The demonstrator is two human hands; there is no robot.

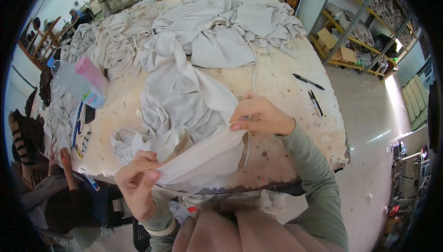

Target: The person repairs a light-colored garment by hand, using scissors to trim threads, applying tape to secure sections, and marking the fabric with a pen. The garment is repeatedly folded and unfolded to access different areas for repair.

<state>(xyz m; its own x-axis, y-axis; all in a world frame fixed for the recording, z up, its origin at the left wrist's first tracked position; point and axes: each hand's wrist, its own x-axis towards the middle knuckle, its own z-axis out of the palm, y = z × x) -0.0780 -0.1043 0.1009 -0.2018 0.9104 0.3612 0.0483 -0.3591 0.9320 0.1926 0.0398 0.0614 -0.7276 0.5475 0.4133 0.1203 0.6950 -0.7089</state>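
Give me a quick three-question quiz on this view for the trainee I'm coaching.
1. True or false: the left hand is off the pale cloth.
2. What is beside the clear plastic bottle? A: pink container; B: red mug; C: desk lamp.
3. Fill in: the black pen lies on the table's ____ side.

Key: 1. False; it and the right hand both grip it. 2. A. 3. Right.

Table [281, 86]: pale wooden top, worn, dark-spotted. Far side: broad heap of creased, light grey cloth [221, 44]. Centre to near left: loose, rumpled pale cloth [168, 97]. Left: clear bottle [70, 82] just beside pink bottle [91, 73]; nearer, small black flat object [90, 114]. Right: black pen [308, 81]; slightly nearer, small dark snips [315, 103]. Thin pale cord [255, 69] trails nearward from heap.
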